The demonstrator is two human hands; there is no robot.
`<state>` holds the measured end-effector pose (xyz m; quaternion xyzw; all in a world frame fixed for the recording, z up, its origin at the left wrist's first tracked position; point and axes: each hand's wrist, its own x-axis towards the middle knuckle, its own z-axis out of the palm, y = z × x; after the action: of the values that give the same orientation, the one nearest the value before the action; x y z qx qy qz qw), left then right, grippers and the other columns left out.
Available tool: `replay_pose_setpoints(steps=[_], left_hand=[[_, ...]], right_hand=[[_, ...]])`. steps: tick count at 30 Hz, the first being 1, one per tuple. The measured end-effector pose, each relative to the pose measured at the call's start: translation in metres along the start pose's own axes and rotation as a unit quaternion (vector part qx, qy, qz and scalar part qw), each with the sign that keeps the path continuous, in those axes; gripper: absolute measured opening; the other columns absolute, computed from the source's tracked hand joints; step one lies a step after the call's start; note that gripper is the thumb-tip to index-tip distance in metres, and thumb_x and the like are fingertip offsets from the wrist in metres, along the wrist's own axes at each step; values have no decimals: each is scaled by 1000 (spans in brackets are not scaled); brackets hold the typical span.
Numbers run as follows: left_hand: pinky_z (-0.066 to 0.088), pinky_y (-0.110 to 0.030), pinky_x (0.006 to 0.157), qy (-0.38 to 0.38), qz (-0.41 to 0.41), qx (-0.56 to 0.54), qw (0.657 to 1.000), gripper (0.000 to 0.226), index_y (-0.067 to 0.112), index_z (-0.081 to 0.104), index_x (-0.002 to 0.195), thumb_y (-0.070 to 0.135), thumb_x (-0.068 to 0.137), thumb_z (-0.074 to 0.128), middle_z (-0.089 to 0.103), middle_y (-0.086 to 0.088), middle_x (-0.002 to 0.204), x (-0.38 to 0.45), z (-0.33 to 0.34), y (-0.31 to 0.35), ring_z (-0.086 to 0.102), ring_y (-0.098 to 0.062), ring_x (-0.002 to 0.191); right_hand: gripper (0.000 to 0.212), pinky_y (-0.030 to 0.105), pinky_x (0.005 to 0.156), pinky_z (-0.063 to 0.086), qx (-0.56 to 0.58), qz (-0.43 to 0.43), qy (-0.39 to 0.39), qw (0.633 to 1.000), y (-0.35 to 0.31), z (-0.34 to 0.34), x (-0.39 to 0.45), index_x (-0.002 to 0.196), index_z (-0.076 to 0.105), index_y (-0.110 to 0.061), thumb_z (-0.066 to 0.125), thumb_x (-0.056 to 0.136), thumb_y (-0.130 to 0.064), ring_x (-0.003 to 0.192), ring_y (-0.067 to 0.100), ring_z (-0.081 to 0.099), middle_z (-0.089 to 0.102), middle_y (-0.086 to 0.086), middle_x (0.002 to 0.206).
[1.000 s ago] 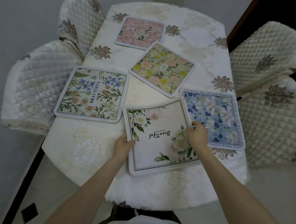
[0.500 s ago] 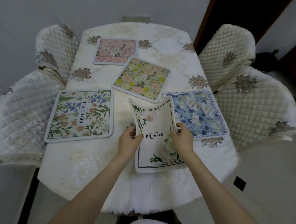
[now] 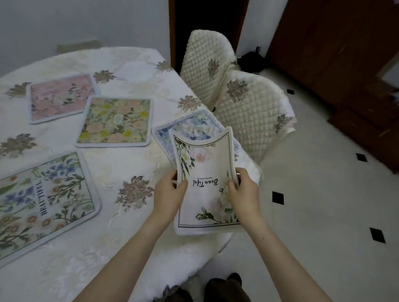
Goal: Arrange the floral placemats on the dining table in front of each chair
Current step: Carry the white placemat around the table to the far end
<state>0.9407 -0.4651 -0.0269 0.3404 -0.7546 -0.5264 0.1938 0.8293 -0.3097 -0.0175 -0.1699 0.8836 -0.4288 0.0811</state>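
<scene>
I hold a white placemat (image 3: 204,174) printed with "Beautiful" and pale flowers, lifted off the table and bowed between my hands. My left hand (image 3: 169,195) pinches its left edge and my right hand (image 3: 243,191) grips its right edge. Behind it a blue placemat (image 3: 193,125) lies at the table's right edge, partly hidden. On the table (image 3: 114,169) also lie a yellow-green placemat (image 3: 115,122), a pink placemat (image 3: 61,96) and a green "BEAUTIFUL" placemat (image 3: 36,202).
Two quilted cream chairs (image 3: 249,107) stand at the table's right side. Beyond them lie a tiled floor (image 3: 329,215) with black insets, a dark doorway (image 3: 207,24) and a brown wooden cabinet (image 3: 360,67). My feet show below the table edge.
The white placemat has come up off the table and bent between both hands. The view has swung to the right, bringing the floor and cabinet into sight.
</scene>
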Motion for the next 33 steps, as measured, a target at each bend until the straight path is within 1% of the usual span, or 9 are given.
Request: replay_pose_setpoints(steps=[6,10,14,17,20,22,26,29,33], left_hand=[[38,-3,51,-57,45,0,997,25,33,64,89,9,83,62,61,24,76,1,85,39,56,14,63],[39,-2,53,-95,41,-1,995,26,29,65,102,12,83,62,66,18,84,4,167,68,56,14,66],[39,-10,56,-111,45,-11,993,32,33,52,107,15,82,62,61,23,89,1,254,105,54,15,75],[41,-6,60,-132,62,-22,989,43,35,46,115,13,81,62,60,21,95,-2,312,133,55,15,80],[41,-10,60,-148,67,-18,987,51,40,44,122,16,81,63,62,17,89,1,360,157,57,9,76],[39,-8,60,-156,74,-2,985,54,40,44,125,16,80,64,62,15,87,8,390,170,57,9,73],[46,-17,63,-187,74,9,980,54,38,45,125,13,80,63,62,11,86,37,445,184,58,3,71],[43,-9,56,-209,81,12,975,53,38,44,123,12,81,62,60,7,83,68,487,189,56,6,66],[42,-21,58,-216,77,18,973,53,44,44,119,14,79,62,60,7,81,126,544,199,56,4,66]], right_hand=[[22,31,62,44,15,47,63,997,61,-72,11,109,58,-15,50,89,-10,68,20,56,63,2,76],[22,27,62,40,25,70,106,992,114,-133,31,108,60,-13,51,88,-9,69,19,56,63,-1,77],[26,19,53,37,47,95,135,985,168,-205,53,109,56,-22,51,87,-9,64,13,58,64,-6,74],[42,25,56,39,49,98,156,982,205,-257,68,122,47,-30,50,85,-9,67,20,61,68,1,78],[51,14,55,41,54,103,171,978,236,-298,86,126,43,-39,49,85,-9,64,19,61,69,5,76],[51,10,54,41,60,110,180,976,254,-319,100,123,44,-42,49,85,-9,63,14,59,69,5,76],[51,10,53,40,70,127,197,970,287,-343,135,122,45,-41,50,84,-7,58,18,56,66,4,72],[50,12,49,38,77,145,201,966,307,-353,172,123,46,-37,48,85,-6,53,15,52,63,3,69],[50,13,47,37,87,162,204,962,327,-365,244,123,48,-35,47,84,-5,48,8,46,62,3,68]])
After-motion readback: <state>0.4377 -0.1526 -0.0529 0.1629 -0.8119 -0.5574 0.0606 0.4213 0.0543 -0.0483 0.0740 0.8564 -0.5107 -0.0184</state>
